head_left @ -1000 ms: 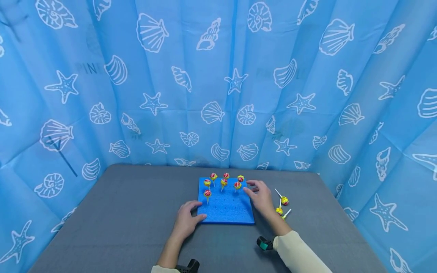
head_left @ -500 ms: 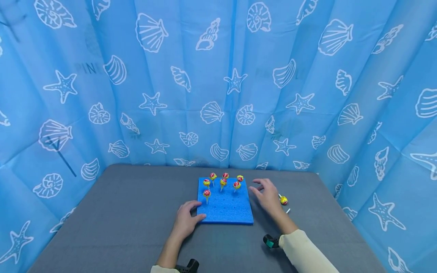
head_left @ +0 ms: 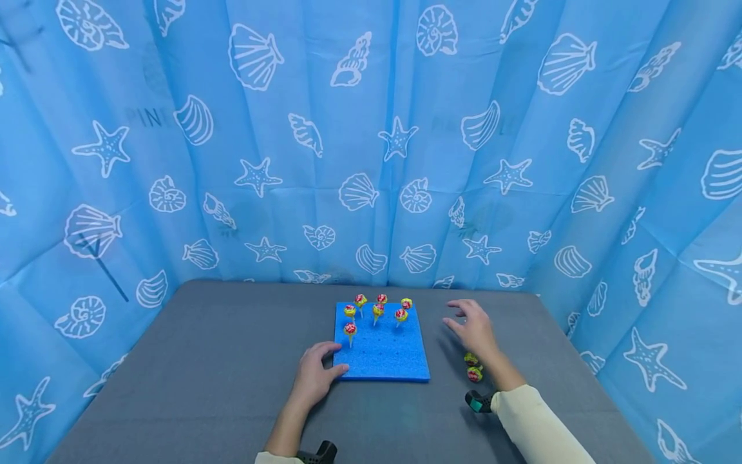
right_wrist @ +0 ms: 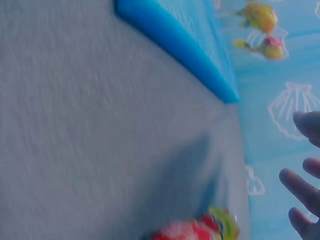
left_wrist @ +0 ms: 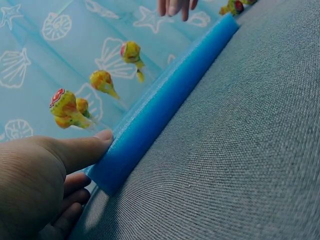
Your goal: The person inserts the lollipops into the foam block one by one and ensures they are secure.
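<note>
A blue foam board (head_left: 382, 361) lies on the table with several lollipops (head_left: 350, 329) in yellow and red wrappers standing upright in it, toward its back and left. My left hand (head_left: 315, 372) rests at the board's left side near the front corner. In the left wrist view the thumb (left_wrist: 90, 150) lies straight along the corner's top edge, the other fingers below it beside the board. Right of the board, my right hand (head_left: 476, 327) is above the table, fingers spread and holding nothing. Loose lollipops (head_left: 474, 374) lie beneath its wrist, partly hidden by the forearm.
The table has a grey cloth (head_left: 243, 348) over it. Behind and to the right hangs a blue curtain (head_left: 371, 129) with white shell prints. Small holes dot the board's front part. A black wrist camera (head_left: 479, 401) sits on the right wrist.
My right hand has moved right, away from the board's back right lollipops and over the loose ones, and its forearm now covers part of them. The left hand and board have stayed put.
</note>
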